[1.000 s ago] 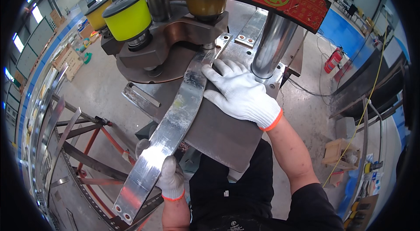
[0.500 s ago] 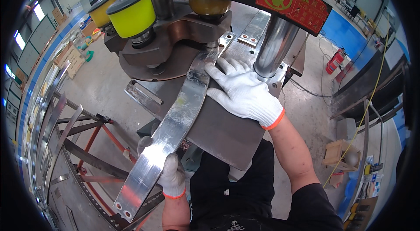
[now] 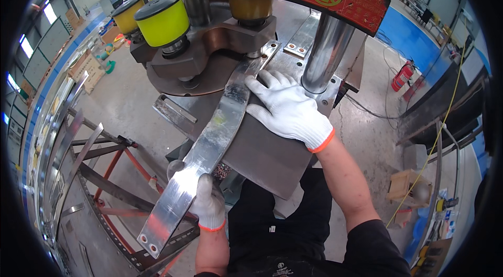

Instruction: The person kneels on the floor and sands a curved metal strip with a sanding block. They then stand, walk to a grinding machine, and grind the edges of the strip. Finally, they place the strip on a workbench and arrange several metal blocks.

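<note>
A long, shiny flat metal bar (image 3: 212, 138) with a slight bend runs from the machine at the far middle down to the near left. Two holes show at its near end. My left hand (image 3: 209, 201), in a white glove with an orange cuff, grips the bar's lower half, thumb on the near side and fingers partly hidden beneath. My gloved right hand (image 3: 288, 106) lies flat with fingers spread, its fingertips at the bar's right edge. The bar's far end passes by a roller under the brown steel forming head (image 3: 209, 46).
A dark steel plate (image 3: 272, 161) sits below my right hand. A thick chrome post (image 3: 327, 57) rises just beyond it. Yellow-green capped cylinders (image 3: 162, 20) top the machine. At left stands a rack (image 3: 99, 182) with metal strips; a fire extinguisher (image 3: 402, 75) is at right.
The view has shifted slightly. Both hands keep nearly the same places on the bar, and the bar shows no clear movement against the machine.
</note>
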Demonstrator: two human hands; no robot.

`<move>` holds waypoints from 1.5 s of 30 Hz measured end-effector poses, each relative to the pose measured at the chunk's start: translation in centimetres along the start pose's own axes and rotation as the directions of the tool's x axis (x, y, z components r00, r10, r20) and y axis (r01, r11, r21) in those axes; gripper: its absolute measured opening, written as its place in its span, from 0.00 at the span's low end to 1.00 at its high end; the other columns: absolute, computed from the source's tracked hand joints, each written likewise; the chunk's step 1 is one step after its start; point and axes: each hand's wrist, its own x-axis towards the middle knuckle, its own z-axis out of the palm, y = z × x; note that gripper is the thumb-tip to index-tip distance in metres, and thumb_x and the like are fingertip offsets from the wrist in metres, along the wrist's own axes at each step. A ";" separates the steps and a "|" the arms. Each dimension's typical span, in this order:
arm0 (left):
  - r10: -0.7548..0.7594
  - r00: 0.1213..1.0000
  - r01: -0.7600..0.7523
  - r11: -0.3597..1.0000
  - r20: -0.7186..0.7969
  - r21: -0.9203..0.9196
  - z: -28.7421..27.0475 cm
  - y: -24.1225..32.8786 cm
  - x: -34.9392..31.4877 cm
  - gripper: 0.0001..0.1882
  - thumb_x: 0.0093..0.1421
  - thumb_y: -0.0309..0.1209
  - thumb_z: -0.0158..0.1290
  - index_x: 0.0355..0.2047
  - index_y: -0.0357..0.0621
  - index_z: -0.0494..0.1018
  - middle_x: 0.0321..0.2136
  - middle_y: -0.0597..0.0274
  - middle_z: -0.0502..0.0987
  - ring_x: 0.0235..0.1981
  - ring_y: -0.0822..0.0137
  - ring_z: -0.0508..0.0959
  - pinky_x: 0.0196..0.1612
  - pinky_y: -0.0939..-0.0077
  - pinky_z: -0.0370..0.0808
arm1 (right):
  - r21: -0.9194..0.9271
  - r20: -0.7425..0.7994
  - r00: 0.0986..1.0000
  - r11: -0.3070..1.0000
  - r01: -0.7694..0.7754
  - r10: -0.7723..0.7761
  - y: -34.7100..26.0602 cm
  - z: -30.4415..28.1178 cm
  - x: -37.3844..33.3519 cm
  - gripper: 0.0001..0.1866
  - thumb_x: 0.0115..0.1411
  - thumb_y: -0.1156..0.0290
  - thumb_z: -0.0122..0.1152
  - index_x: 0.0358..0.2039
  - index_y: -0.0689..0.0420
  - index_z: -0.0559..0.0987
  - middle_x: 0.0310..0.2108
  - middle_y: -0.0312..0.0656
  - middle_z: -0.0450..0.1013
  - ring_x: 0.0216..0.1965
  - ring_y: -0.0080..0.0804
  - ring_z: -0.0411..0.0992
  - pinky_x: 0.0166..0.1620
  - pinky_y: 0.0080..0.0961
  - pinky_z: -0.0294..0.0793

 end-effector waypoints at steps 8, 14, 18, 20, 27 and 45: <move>0.095 0.995 -0.099 0.989 -0.035 -0.112 0.6 2.3 -0.8 0.33 0.60 0.35 0.67 0.64 0.42 0.69 0.63 0.47 0.74 0.65 0.50 0.75 0.71 0.52 0.68 | 0.145 -0.079 0.996 0.989 -0.031 0.043 -0.1 -0.6 -0.6 0.27 0.65 0.57 0.68 0.60 0.58 0.79 0.59 0.55 0.76 0.62 0.58 0.72 0.67 0.50 0.70; 0.005 0.977 -0.038 0.988 -0.212 -0.153 -1.6 8.0 -3.7 0.31 0.60 0.29 0.58 0.65 0.39 0.70 0.64 0.42 0.73 0.67 0.42 0.75 0.73 0.41 0.71 | 0.375 -0.083 0.996 0.924 0.071 -0.043 -0.1 -3.0 -1.9 0.26 0.60 0.61 0.72 0.55 0.61 0.80 0.52 0.51 0.78 0.57 0.55 0.74 0.65 0.49 0.73; -0.013 0.966 -0.035 0.983 -0.257 -0.182 -2.3 11.1 -5.1 0.32 0.59 0.26 0.55 0.66 0.35 0.69 0.64 0.41 0.74 0.68 0.41 0.73 0.74 0.37 0.67 | 0.514 -0.086 0.993 0.850 0.115 -0.082 0.5 -3.8 -2.2 0.27 0.58 0.64 0.73 0.57 0.59 0.79 0.51 0.51 0.78 0.57 0.53 0.75 0.65 0.48 0.73; -0.051 0.956 -0.030 0.963 -0.289 -0.268 -2.4 12.8 -6.1 0.32 0.60 0.24 0.55 0.67 0.34 0.70 0.65 0.39 0.74 0.70 0.42 0.71 0.77 0.34 0.60 | 0.643 -0.030 0.996 0.761 0.083 -0.083 1.1 -4.1 -2.4 0.28 0.57 0.66 0.74 0.58 0.58 0.79 0.51 0.50 0.78 0.57 0.53 0.76 0.65 0.47 0.74; 0.009 0.834 -0.189 0.944 -0.552 -0.269 3.3 20.3 -10.4 0.21 0.60 0.28 0.56 0.54 0.37 0.73 0.50 0.51 0.79 0.57 0.50 0.78 0.72 0.41 0.67 | 0.791 0.609 0.783 -0.014 -0.612 0.131 3.5 -10.5 -8.2 0.26 0.68 0.72 0.68 0.64 0.65 0.75 0.53 0.46 0.80 0.54 0.30 0.80 0.57 0.29 0.80; -0.516 0.819 0.375 0.812 -0.250 -0.447 36.9 9.6 -17.3 0.27 0.68 0.35 0.55 0.65 0.39 0.73 0.64 0.51 0.77 0.68 0.49 0.73 0.75 0.42 0.63 | 0.524 0.848 0.368 -0.710 -0.470 0.383 24.2 -23.5 -17.9 0.15 0.70 0.69 0.68 0.53 0.61 0.78 0.42 0.43 0.83 0.34 0.33 0.83 0.39 0.32 0.86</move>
